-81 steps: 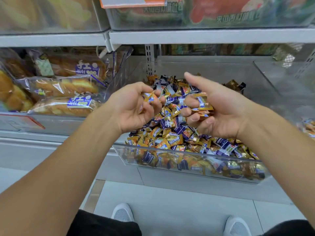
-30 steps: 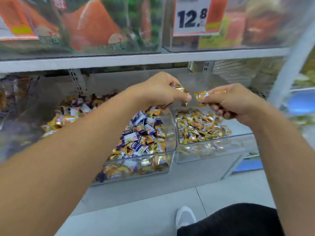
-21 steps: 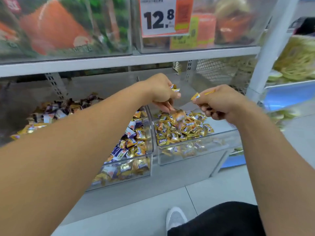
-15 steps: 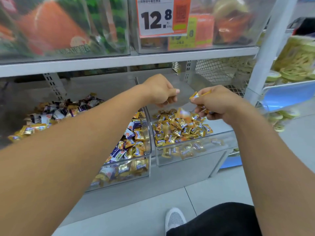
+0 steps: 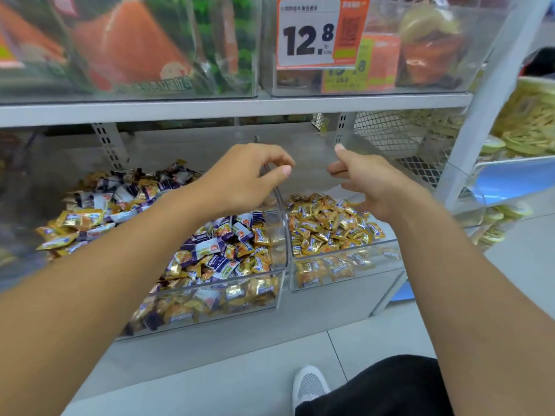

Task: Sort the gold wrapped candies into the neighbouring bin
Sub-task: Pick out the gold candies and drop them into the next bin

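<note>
Both hands up at frame centre, empty. Left hand point(image 5: 243, 178) hovers over the clear divider wall point(image 5: 280, 202) between the two bins, fingers loosely curled, thumb out, holding nothing. Right hand point(image 5: 369, 181) is above the right bin point(image 5: 345, 274), fingers relaxed and spread, thumb up, nothing in it.

Gold wrapped candies point(image 5: 327, 226) lie piled in the right bin, centre-right of frame. Left bin point(image 5: 210, 301), lower centre, holds a mixed pile point(image 5: 210, 250) of gold and purple-white wrappers, heaped higher toward the back left.

Around: grey shelf point(image 5: 234, 108) across the upper frame just above the hands, clear boxes of bagged snacks on it, price tag point(image 5: 309, 34) reading 12.8 at upper centre. Wire mesh point(image 5: 399, 136) behind the right bin. White upright post point(image 5: 492, 94) at right, yellow chips point(image 5: 528, 127) beyond it. White shoe point(image 5: 309, 385) and black trouser leg point(image 5: 384, 388) at bottom.
</note>
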`<move>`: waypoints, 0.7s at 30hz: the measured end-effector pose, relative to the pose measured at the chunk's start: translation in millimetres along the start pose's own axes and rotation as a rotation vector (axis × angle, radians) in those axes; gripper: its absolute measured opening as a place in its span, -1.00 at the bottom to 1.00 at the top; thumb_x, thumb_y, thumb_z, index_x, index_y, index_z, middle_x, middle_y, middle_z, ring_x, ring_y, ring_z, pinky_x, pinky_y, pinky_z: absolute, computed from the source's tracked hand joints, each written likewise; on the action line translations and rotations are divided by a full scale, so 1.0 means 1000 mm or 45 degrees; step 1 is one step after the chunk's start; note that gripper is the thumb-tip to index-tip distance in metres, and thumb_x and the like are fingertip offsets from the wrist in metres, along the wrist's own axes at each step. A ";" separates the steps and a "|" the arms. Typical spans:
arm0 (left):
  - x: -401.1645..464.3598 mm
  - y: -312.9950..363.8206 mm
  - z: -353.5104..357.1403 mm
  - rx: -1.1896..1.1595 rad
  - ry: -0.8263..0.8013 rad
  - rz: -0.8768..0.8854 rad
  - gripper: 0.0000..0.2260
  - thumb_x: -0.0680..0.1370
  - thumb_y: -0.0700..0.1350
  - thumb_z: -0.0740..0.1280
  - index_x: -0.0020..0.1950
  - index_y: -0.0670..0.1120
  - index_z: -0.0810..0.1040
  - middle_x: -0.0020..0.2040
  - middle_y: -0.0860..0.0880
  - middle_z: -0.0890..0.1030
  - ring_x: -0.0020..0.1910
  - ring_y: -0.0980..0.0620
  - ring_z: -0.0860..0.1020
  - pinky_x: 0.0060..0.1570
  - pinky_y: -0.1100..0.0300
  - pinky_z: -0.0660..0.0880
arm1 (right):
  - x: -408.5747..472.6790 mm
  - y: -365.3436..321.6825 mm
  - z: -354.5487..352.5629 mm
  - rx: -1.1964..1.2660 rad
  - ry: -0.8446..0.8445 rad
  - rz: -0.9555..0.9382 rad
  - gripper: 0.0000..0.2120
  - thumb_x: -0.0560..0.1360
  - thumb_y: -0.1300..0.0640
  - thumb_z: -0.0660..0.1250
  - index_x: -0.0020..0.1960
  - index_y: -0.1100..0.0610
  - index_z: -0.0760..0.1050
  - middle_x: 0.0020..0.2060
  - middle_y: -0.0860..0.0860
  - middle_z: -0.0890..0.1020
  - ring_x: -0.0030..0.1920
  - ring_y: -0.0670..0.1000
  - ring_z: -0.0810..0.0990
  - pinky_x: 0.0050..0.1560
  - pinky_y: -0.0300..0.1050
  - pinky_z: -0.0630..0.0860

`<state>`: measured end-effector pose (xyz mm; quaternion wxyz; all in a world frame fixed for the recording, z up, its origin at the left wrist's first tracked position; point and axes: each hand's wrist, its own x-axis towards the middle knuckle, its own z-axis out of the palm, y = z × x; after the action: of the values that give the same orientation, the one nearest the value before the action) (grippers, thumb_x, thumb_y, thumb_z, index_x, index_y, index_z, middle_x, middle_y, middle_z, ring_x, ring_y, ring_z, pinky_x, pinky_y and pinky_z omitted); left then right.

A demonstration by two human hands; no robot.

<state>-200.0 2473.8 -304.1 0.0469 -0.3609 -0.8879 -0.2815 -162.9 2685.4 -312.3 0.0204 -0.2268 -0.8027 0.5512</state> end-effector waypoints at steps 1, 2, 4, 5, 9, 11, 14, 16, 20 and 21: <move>-0.011 -0.009 -0.007 -0.019 0.013 -0.031 -0.79 0.66 -0.02 0.24 0.23 0.03 0.60 0.08 0.12 0.62 -0.13 0.31 0.55 -0.13 0.35 0.41 | -0.003 -0.002 0.005 -0.052 0.007 -0.056 -0.53 0.60 -0.27 0.15 0.10 0.06 0.63 0.18 -0.03 0.64 0.27 0.05 0.52 0.27 0.13 0.39; -0.023 -0.019 -0.015 -0.031 0.026 -0.069 -0.78 0.66 -0.02 0.24 0.24 0.03 0.60 0.08 0.12 0.62 -0.11 0.30 0.55 -0.09 0.33 0.42 | -0.007 -0.005 0.012 -0.103 0.040 -0.147 -0.53 0.61 -0.25 0.14 0.04 0.08 0.66 0.08 -0.02 0.68 0.19 0.04 0.60 0.13 0.03 0.45; -0.048 -0.046 -0.028 -0.008 0.066 -0.169 -0.78 0.65 -0.02 0.26 0.25 0.04 0.60 0.07 0.12 0.63 0.01 0.19 0.57 0.01 0.23 0.43 | -0.020 -0.012 0.029 -0.197 0.163 -0.482 -0.53 0.60 -0.18 0.19 -0.10 0.17 0.67 -0.19 0.05 0.72 -0.08 0.07 0.69 -0.02 0.01 0.56; -0.061 -0.061 -0.035 0.030 0.096 -0.223 -0.78 0.64 0.00 0.28 0.24 0.04 0.61 0.06 0.13 0.63 0.05 0.14 0.57 0.02 0.21 0.42 | -0.029 -0.017 0.040 -0.275 0.221 -0.708 -0.56 0.58 -0.14 0.23 -0.16 0.20 0.65 -0.28 0.04 0.70 -0.18 0.06 0.68 -0.06 0.01 0.58; -0.109 -0.115 -0.055 0.296 0.004 -0.349 -0.46 0.46 0.35 0.33 0.34 0.09 0.55 0.28 0.07 0.54 0.27 0.05 0.50 0.23 0.13 0.40 | -0.078 -0.042 0.104 -0.620 -0.193 -1.096 -0.74 0.56 0.01 0.32 -0.24 0.09 0.61 -0.42 -0.11 0.59 -0.40 -0.15 0.51 -0.27 -0.19 0.44; -0.122 -0.125 -0.057 0.377 -0.153 -0.355 -0.20 0.29 0.55 0.27 0.44 0.19 0.42 0.51 0.01 0.33 0.48 0.01 0.31 0.43 0.03 0.29 | -0.084 -0.045 0.131 -1.010 -0.439 -0.874 -0.56 0.63 -0.08 0.21 -0.32 0.17 0.47 -0.44 -0.01 0.50 -0.40 -0.02 0.45 -0.29 -0.09 0.40; -0.128 -0.128 -0.051 0.457 -0.321 -0.403 -0.03 0.13 0.55 0.38 0.49 0.24 0.31 0.57 0.03 0.13 0.52 -0.04 0.19 0.46 -0.07 0.27 | -0.079 -0.052 0.146 -1.574 -0.573 -0.514 -0.51 0.71 -0.09 -0.04 -0.01 0.21 0.52 -0.24 0.12 0.49 -0.37 0.03 0.39 -0.26 -0.04 0.38; -0.127 -0.129 -0.044 0.542 -0.346 -0.417 -0.03 0.14 0.47 0.49 0.49 0.22 0.29 0.47 0.00 0.20 0.42 -0.08 0.31 0.37 -0.06 0.38 | -0.077 -0.053 0.150 -1.676 -0.670 -0.382 -0.48 0.71 -0.10 -0.15 0.53 0.13 0.26 -0.07 0.08 0.50 -0.18 0.09 0.47 -0.03 -0.05 0.41; -0.122 -0.133 -0.042 0.564 -0.355 -0.461 -0.14 0.27 0.40 0.48 0.49 0.20 0.28 0.30 -0.02 0.31 0.22 -0.10 0.46 0.18 0.05 0.46 | -0.071 -0.043 0.161 -1.268 -0.820 0.089 -0.22 0.51 -0.48 -0.26 0.62 -0.12 -0.05 0.60 0.02 0.10 0.59 0.15 0.04 0.51 0.22 0.09; -0.121 -0.134 -0.044 0.563 -0.370 -0.469 -0.19 0.30 0.42 0.43 0.48 0.21 0.29 0.28 -0.03 0.33 0.22 -0.10 0.46 0.18 0.05 0.45 | -0.071 -0.040 0.162 -1.123 -0.827 0.161 -0.22 0.48 -0.50 -0.26 0.61 -0.17 -0.08 0.61 -0.01 0.04 0.59 0.17 0.02 0.51 0.26 0.12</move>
<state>-206.0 2298.6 -364.7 -0.0548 -0.2116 -0.9753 -0.0312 -158.4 2504.5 -324.9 -0.3586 -0.0798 -0.9073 0.2045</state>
